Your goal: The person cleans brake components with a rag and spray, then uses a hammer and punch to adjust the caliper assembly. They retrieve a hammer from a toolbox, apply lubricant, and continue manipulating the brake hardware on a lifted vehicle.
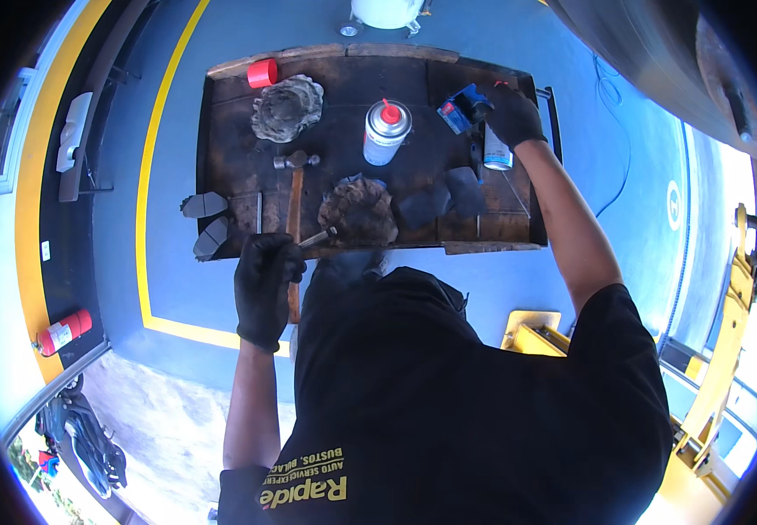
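Note:
My left hand (266, 276), in a black glove, is closed on a short metal pin-like tool (315, 238) that points right over the table's near edge (497, 245). Beside it lie a ball-peen hammer (295, 206) and a grimy rag (352, 206). My right hand (510, 114), also gloved, is at the far right of the table, its fingers curled at a blue package (457, 109) and a blue-and-white spray can (497, 150); what it grips is partly hidden. A larger spray can with a red cap (385, 140) stands in the middle.
A red ring-shaped item (262, 74) and another dirty rag (287, 107) lie at back left, brake pads (208, 219) at left, dark pads (462, 192) at right. A white container (385, 10) stands beyond. Yellow machinery (536, 332) is behind on the right; large curved metal overhangs top right.

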{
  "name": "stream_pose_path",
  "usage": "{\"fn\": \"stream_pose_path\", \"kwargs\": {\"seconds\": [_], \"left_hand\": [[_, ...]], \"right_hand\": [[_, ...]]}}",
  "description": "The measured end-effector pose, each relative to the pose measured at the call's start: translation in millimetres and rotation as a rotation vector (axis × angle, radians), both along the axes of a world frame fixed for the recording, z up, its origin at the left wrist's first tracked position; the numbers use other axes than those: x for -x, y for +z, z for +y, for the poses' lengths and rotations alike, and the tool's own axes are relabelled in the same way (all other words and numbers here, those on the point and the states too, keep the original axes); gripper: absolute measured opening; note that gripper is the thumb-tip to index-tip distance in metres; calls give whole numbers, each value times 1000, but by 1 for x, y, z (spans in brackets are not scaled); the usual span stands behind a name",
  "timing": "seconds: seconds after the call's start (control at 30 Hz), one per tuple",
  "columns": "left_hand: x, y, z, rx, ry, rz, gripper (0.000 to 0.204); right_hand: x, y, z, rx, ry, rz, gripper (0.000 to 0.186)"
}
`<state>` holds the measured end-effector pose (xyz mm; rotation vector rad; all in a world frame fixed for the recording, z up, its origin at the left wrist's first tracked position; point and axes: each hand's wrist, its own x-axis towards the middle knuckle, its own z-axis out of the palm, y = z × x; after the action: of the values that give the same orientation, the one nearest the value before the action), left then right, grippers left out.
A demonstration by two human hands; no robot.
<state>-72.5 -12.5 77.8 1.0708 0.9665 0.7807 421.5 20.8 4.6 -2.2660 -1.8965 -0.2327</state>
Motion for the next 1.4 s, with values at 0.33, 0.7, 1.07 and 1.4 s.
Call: {"fn": "stream_pose_path", "kwargs": {"seconds": [0.33,0.7,1.07,1.4], "left_hand": [[4,5,6,67,43,87,13],[1,11,6,44,-35,91,19],[-5,12,5,36,-103,113,23],[-5,14,-10,49,-109,209,22]], "right_hand": [[-49,-47,13,196,107,58,25],[-66,-68,26,277,67,435,24],[-15,-39,12,143,132,-116,16],[-15,-32,17,318,159,160,23]]}}
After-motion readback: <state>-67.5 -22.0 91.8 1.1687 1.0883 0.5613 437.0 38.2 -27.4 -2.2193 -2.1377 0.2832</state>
